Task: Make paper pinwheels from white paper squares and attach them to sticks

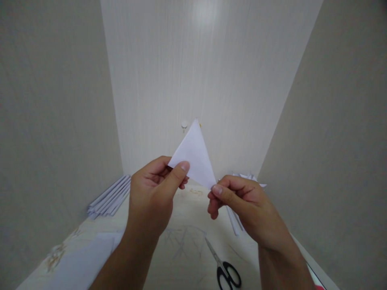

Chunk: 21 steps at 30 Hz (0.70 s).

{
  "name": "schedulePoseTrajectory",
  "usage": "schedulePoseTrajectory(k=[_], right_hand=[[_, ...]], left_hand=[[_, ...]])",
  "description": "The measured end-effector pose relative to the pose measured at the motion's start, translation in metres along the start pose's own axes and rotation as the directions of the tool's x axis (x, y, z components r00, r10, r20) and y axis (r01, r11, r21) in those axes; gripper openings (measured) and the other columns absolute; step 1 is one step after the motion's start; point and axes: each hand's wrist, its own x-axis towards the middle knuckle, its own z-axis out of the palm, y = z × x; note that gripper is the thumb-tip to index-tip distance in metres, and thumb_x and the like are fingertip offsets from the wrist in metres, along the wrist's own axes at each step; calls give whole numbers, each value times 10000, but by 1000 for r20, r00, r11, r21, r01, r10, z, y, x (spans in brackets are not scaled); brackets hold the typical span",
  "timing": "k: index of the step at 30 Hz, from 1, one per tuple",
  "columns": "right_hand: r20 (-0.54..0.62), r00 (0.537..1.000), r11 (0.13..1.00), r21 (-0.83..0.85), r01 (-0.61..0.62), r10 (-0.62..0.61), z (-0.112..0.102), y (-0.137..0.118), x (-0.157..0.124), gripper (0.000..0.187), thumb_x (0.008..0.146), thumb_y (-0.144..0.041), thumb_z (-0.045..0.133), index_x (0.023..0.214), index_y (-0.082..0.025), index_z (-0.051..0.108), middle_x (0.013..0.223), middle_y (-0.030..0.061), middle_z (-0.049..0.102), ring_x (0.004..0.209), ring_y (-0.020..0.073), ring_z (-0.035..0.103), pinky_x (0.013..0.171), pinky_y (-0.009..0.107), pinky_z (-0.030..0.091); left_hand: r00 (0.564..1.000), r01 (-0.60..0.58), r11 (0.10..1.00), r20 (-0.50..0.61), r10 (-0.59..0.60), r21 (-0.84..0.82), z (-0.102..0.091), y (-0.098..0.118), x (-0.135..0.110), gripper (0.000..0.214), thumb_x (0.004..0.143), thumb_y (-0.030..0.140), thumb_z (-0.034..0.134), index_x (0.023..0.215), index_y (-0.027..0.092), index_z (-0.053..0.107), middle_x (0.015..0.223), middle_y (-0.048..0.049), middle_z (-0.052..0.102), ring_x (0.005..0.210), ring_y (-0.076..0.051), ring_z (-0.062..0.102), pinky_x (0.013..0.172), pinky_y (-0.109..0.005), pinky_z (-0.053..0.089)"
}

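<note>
A white sheet of paper folded into a triangle (195,155) is held up above the table, one point upward. My left hand (160,185) pinches its left lower part, thumb flat on the front and fingers behind. At the lower right corner, my right hand (238,197) grips the paper between thumb and index finger. Below the hands lie scissors (222,266) with black handles, their blades pointing away to the upper left.
Rolled or folded white paper strips (110,197) are stacked at the left by the wall. More folded paper pieces (246,176) lie behind my right hand. Flat white sheets (87,262) rest at the front left. Panels (54,121) enclose the table on three sides; a small white hook (184,125) is on the back one.
</note>
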Motion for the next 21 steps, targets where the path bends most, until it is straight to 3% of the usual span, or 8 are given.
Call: schedulePoseTrajectory(k=[4, 8, 12, 14, 17, 21], right_hand=[[35, 999, 1000, -13, 6, -5, -2, 2, 2, 235, 959, -381, 767, 835, -187, 815, 777, 35, 803, 689, 133, 723, 673, 229, 588], [-30, 994, 993, 51, 105, -104, -1, 3, 4, 129, 904, -334, 831, 997, -246, 845, 881, 14, 811, 769, 125, 709, 714, 208, 580], [-146, 980, 989, 51, 141, -132, 2, 2, 4, 94, 887, -286, 848, 811, -241, 814, 754, -32, 752, 700, 90, 669, 667, 163, 547], [-158, 980, 990, 50, 134, -125, 2, 3, 3, 132, 884, -286, 851, 774, -235, 798, 721, -40, 731, 678, 85, 657, 647, 157, 536], [-144, 982, 990, 60, 130, -120, 2, 4, 3, 91, 893, -325, 841, 863, -240, 828, 789, -19, 770, 704, 99, 679, 652, 174, 548], [-236, 953, 978, 43, 204, -189, -1, 7, 3, 119, 877, -306, 861, 797, -236, 807, 721, -30, 763, 667, 96, 684, 651, 176, 542]], left_hand=[[1000, -17, 1000, 16, 17, -10, -2, 1, 2, 135, 830, 254, 802, 726, 188, 747, 632, 18, 661, 635, -131, 595, 605, -230, 471], [970, 85, 995, 227, -93, 44, -7, 5, 3, 143, 798, 284, 822, 713, 183, 768, 645, 0, 698, 613, -143, 618, 569, -235, 482], [914, 195, 975, 341, -219, 102, -10, 5, 2, 133, 802, 317, 816, 774, 189, 797, 680, -21, 723, 622, -161, 631, 556, -244, 468], [914, 190, 975, 343, -218, 111, -10, 4, 1, 138, 807, 326, 811, 778, 191, 796, 684, -23, 718, 623, -159, 620, 553, -242, 456], [913, 157, 979, 358, -193, 128, -12, 2, 2, 130, 815, 304, 801, 761, 187, 788, 696, -22, 710, 660, -154, 615, 591, -237, 463], [896, 139, 981, 404, -184, 138, -14, 2, 3, 148, 810, 276, 803, 711, 175, 759, 653, -4, 659, 628, -125, 563, 562, -212, 422]])
